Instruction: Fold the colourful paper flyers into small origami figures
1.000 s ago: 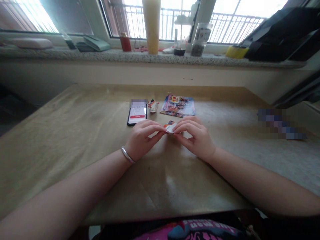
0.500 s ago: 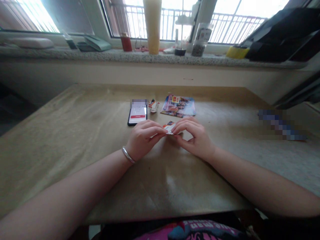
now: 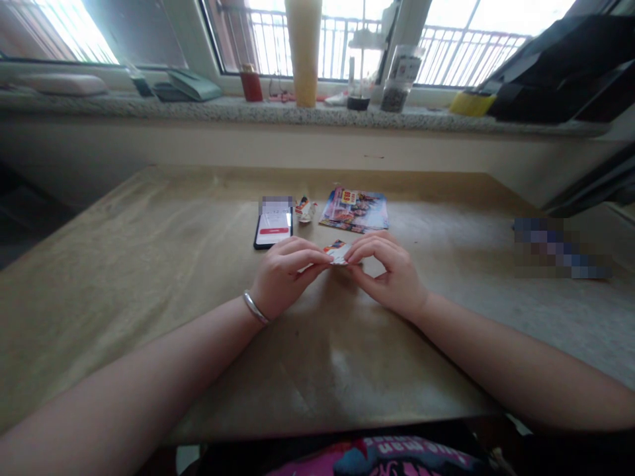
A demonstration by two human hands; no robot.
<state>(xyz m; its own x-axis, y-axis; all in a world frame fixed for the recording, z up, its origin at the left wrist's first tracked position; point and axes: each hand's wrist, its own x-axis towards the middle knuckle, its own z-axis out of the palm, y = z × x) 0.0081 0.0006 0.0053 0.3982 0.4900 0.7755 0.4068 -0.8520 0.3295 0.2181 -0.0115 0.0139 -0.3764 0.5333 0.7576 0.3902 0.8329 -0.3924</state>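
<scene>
Near edge: a dark garment (image 3: 377, 456) with pink and blue print and pale lettering, partly below the worktop (image 3: 297, 370). Both forearms extend over the worktop from the near corners and converge at its middle. The left hand (image 3: 285, 268), with a silver bangle (image 3: 255, 307) at its wrist, has thumb and fingertips drawn together on the left end of a small printed paper piece (image 3: 338, 252), white with orange and dark markings. The right hand (image 3: 389, 268) pinches the right end of the same piece, its thumb and forefinger curved around a visible gap. The piece lies between the two sets of fingertips, at the centre of the worktop.

Beyond the hands, left to right: a smartphone (image 3: 274, 231) with a lit screen and red bar; just beside it, a crumpled printed paper (image 3: 305, 209); a stack of colourful printed cards (image 3: 356, 210). Far to the right, a blurred-out object (image 3: 560, 250).

Farthest: a speckled windowsill (image 3: 278, 115) bearing a red container (image 3: 251, 86), a tall yellow cylinder (image 3: 304, 59), a clear container (image 3: 397, 79) and, at right, a black bag (image 3: 550, 73); behind the panes, a railing (image 3: 466, 49).
</scene>
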